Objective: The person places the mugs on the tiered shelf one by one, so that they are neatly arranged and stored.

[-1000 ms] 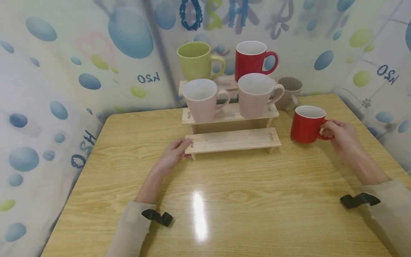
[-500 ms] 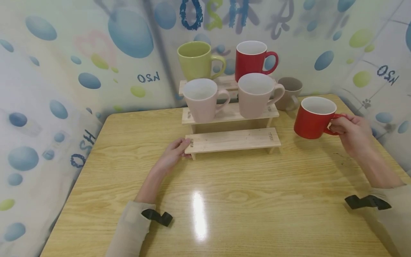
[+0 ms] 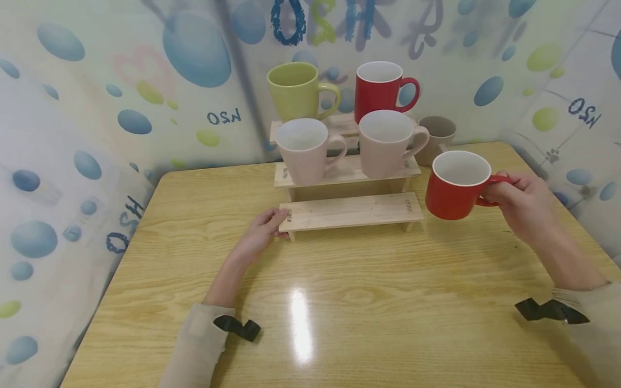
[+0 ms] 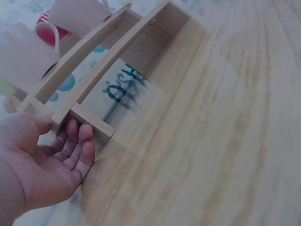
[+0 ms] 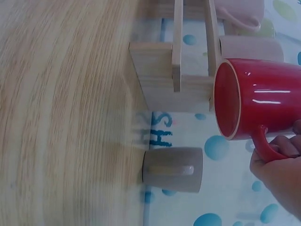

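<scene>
**Red mug is leaving the worktop and drifting toward the stepped rack**

Nearest the person, the worktop (image 3: pixel 339 302) is carrying both forearms. The left hand (image 3: pixel 259 234) is resting where it was a second ago, fingers curled round the left end of the wooden rack (image 3: pixel 351 211), the fingertips (image 4: pixel 82 136) tucked under the end of the lowest step and steadying it.

The right hand (image 3: pixel 521 207) is gripping the handle of the red mug (image 3: pixel 456 186), fingers wrapped through the loop. A second ago this mug was standing on the worktop to the right of the rack; half a second ago it was already lifted clear; now it is hanging in the air lower and further left, just beside the right end of the lowest step, mouth tilted a little toward the camera. It is touching neither worktop nor rack. The right wrist view is showing it level with the rack's side panel (image 5: pixel 164 77).

Judging from that drift, the bare lowest step is the likely landing place.

Farther back, two pale pink mugs (image 3: pixel 308 148) are sitting on the middle step, a green mug (image 3: pixel 296 91) and a second red mug (image 3: pixel 380 89) on the top, and a taupe mug (image 3: pixel 439 137) is standing on the worktop behind the rack's right end.
</scene>
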Demonstrator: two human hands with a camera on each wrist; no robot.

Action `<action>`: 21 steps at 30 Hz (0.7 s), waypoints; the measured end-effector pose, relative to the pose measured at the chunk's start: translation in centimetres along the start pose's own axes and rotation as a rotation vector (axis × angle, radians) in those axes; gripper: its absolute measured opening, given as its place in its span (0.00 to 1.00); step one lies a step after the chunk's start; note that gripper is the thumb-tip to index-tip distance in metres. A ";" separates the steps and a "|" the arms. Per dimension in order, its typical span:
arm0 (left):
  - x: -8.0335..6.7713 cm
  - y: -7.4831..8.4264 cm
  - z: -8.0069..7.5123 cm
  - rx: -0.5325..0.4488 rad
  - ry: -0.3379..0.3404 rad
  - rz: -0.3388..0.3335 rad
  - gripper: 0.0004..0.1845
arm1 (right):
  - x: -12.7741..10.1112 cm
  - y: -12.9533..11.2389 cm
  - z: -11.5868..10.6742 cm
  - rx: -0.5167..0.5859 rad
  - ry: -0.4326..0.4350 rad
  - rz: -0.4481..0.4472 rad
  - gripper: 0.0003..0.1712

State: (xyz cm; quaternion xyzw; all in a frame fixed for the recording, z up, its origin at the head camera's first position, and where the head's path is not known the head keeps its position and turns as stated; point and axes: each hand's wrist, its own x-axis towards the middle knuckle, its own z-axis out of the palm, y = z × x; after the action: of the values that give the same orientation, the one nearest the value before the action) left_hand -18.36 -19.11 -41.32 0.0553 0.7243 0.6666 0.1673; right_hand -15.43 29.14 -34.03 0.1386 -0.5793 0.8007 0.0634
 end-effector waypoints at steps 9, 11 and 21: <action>0.1 -0.3 -0.1 -0.005 -0.004 0.000 0.24 | 0.1 0.4 2.9 -0.120 -0.075 0.043 0.15; 0.1 -0.3 -0.1 -0.003 -0.004 -0.001 0.24 | 0.2 0.7 3.8 -0.138 -0.094 0.045 0.15; 0.1 -0.1 -0.1 0.000 -0.006 0.001 0.23 | 1.0 2.8 8.4 -0.138 -0.177 0.069 0.16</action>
State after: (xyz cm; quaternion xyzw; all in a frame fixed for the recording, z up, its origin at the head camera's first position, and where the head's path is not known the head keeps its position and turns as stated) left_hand -18.44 -19.16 -41.47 0.0576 0.7237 0.6665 0.1694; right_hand -15.86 20.24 -33.83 0.1839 -0.6408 0.7454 -0.0062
